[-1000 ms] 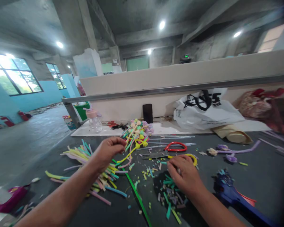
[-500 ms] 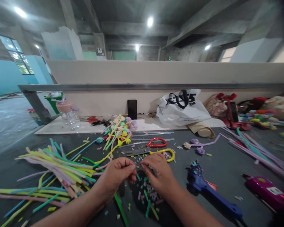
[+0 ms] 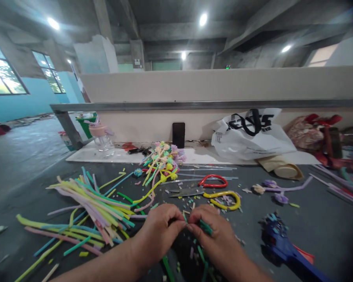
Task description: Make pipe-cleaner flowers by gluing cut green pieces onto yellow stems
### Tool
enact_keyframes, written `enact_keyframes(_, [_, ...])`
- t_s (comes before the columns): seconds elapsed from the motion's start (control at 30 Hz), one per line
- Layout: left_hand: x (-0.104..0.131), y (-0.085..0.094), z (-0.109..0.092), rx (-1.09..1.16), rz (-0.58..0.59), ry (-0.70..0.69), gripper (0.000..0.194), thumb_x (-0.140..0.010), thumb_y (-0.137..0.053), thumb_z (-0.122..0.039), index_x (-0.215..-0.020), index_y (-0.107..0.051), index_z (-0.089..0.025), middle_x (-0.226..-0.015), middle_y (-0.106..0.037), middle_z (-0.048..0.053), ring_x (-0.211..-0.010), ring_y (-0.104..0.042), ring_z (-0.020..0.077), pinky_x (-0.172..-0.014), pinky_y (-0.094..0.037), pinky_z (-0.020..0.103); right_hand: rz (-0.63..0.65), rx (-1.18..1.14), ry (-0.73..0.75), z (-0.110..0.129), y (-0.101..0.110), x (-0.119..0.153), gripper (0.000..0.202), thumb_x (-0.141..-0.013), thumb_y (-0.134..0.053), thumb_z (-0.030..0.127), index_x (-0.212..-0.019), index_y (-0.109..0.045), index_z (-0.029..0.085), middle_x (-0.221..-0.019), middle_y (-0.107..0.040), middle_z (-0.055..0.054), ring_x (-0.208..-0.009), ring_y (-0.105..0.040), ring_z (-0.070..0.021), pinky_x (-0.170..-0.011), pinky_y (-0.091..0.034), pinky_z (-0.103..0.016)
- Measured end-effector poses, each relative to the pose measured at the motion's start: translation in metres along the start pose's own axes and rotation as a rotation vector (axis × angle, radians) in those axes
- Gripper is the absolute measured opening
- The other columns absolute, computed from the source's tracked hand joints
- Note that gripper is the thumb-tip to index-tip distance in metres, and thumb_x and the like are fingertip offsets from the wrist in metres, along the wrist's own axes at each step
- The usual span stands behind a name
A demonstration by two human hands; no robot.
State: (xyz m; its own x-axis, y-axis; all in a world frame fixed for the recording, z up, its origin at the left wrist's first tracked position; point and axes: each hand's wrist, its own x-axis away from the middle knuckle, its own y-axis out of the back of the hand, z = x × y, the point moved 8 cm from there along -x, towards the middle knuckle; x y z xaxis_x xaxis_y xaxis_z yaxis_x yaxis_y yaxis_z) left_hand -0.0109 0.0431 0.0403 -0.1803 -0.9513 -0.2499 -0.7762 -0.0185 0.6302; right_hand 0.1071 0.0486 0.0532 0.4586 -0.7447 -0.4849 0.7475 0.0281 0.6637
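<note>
My left hand (image 3: 164,227) and my right hand (image 3: 213,231) meet fingertip to fingertip low in the middle of the view. Both are closed in a pinch on a short green pipe cleaner (image 3: 206,227); one end shows between the right fingers, and a bit of green shows where the fingertips join. Small cut pipe cleaner pieces lie scattered beneath and around the hands. Just beyond the right hand rest scissors (image 3: 222,197) with one red and one yellow handle, blades pointing left. A heap of long pastel pipe cleaners (image 3: 91,211) lies left of my left hand.
A blue glue gun (image 3: 285,243) lies at the right. Finished-looking pipe cleaner flowers (image 3: 161,160) are piled behind the scissors, with a purple flower stem (image 3: 282,190) farther right. Along the back stand a clear cup (image 3: 102,141), a phone (image 3: 178,135) and a white bag (image 3: 253,135).
My view has turned to the left, so things on the table appear farther right. My hands, slightly apart before, now touch at the fingertips, with green pipe cleaner showing in the right hand.
</note>
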Motion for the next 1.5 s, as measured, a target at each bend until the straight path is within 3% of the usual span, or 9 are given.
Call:
enact_keyframes(0.2, [0.007, -0.003, -0.014, -0.184, 0.074, -0.181, 0.016, -0.082, -0.044, -0.022, -0.076, -0.059, -0.018, -0.075, -0.060, 0.005, -0.072, -0.054, 0.0154, -0.065, -0.038, 0.025, 0.020, 0.006, -0.026, -0.001, -0.004, 0.002, 0.020, -0.080, -0.054, 0.028, -0.064, -0.048, 0.020, -0.062, -0.052, 0.002, -0.064, -0.049, -0.0148, -0.063, -0.035, -0.027])
enact_keyframes(0.43, [-0.008, 0.008, -0.007, 0.111, 0.101, -0.019, 0.011, -0.070, -0.061, -0.026, -0.064, -0.060, -0.016, -0.061, -0.059, 0.001, -0.060, -0.054, 0.0129, -0.057, -0.038, 0.021, 0.175, -0.571, -0.277, -0.012, -0.008, 0.002, 0.026, -0.072, -0.057, 0.041, -0.063, -0.049, 0.018, -0.059, -0.044, 0.004, -0.056, -0.040, -0.0117, -0.051, -0.030, -0.022])
enact_keyframes(0.53, [-0.022, 0.033, 0.005, 0.178, 0.036, 0.061, 0.021, -0.079, -0.048, -0.032, -0.067, -0.058, -0.017, -0.059, -0.055, -0.001, -0.055, -0.052, 0.0114, -0.055, -0.040, 0.021, 0.150, -0.773, -0.324, -0.020, -0.004, 0.000, 0.025, -0.069, -0.059, 0.041, -0.065, -0.048, 0.018, -0.059, -0.040, 0.004, -0.054, -0.035, -0.0101, -0.050, -0.027, -0.021])
enact_keyframes(0.67, [-0.050, 0.060, 0.011, -0.343, -0.099, -0.001, 0.019, -0.080, -0.043, -0.028, -0.077, -0.059, -0.018, -0.078, -0.062, 0.002, -0.076, -0.055, 0.0150, -0.072, -0.040, 0.024, 0.067, -0.526, -0.296, -0.032, 0.003, -0.006, 0.016, -0.073, -0.054, 0.029, -0.063, -0.048, 0.018, -0.059, -0.042, 0.003, -0.057, -0.039, -0.0112, -0.054, -0.030, -0.022])
enact_keyframes(0.97, [-0.095, 0.024, 0.041, -0.506, -0.009, 0.103, 0.008, -0.069, -0.053, -0.016, -0.073, -0.060, -0.017, -0.085, -0.065, 0.009, -0.089, -0.057, 0.0227, -0.078, -0.038, 0.031, -0.076, 0.000, 0.037, -0.023, 0.013, -0.004, 0.011, -0.076, -0.049, 0.009, -0.073, -0.053, 0.019, -0.071, -0.056, -0.001, -0.068, -0.049, -0.0150, -0.064, -0.034, -0.026])
enact_keyframes(1.17, [-0.094, 0.032, 0.031, -0.282, -0.010, 0.158, 0.014, -0.071, -0.050, -0.023, -0.058, -0.049, -0.017, -0.064, -0.059, 0.003, -0.076, -0.057, 0.0198, -0.067, -0.039, 0.028, -0.194, -0.080, -0.033, -0.030, 0.025, 0.000, 0.010, -0.074, -0.052, 0.009, -0.071, -0.053, 0.019, -0.068, -0.054, 0.000, -0.067, -0.046, -0.0150, -0.064, -0.031, -0.026])
enact_keyframes(1.33, [-0.061, 0.019, -0.003, 0.066, 0.195, 0.176, 0.016, -0.072, -0.051, -0.032, -0.068, -0.048, -0.016, -0.062, -0.059, 0.001, -0.058, -0.058, 0.0145, -0.055, -0.042, 0.024, -0.319, -0.181, -0.145, -0.043, 0.039, 0.000, 0.006, -0.076, -0.050, 0.016, -0.071, -0.052, 0.019, -0.063, -0.050, 0.001, -0.061, -0.044, -0.0143, -0.058, -0.031, -0.025])
enact_keyframes(1.43, [-0.026, -0.013, -0.027, 0.670, 0.416, 0.276, 0.018, -0.071, -0.058, -0.030, -0.074, -0.049, -0.016, -0.063, -0.057, 0.000, -0.056, -0.057, 0.0114, -0.058, -0.045, 0.025, -0.342, -0.284, -0.201, -0.045, 0.043, -0.001, 0.007, -0.078, -0.048, 0.022, -0.080, -0.054, 0.018, -0.068, -0.054, 0.000, -0.061, -0.048, -0.0136, -0.058, -0.036, -0.024])
enact_keyframes(1.5, [-0.010, -0.024, -0.036, 0.922, 0.427, 0.347, 0.017, -0.071, -0.061, -0.027, -0.074, -0.049, -0.015, -0.065, -0.056, 0.000, -0.052, -0.054, 0.0077, -0.052, -0.041, 0.020, -0.305, -0.520, -0.260, -0.048, 0.037, -0.002, 0.010, -0.078, -0.052, 0.026, -0.082, -0.057, 0.018, -0.070, -0.056, 0.000, -0.060, -0.049, -0.0122, -0.058, -0.038, -0.024])
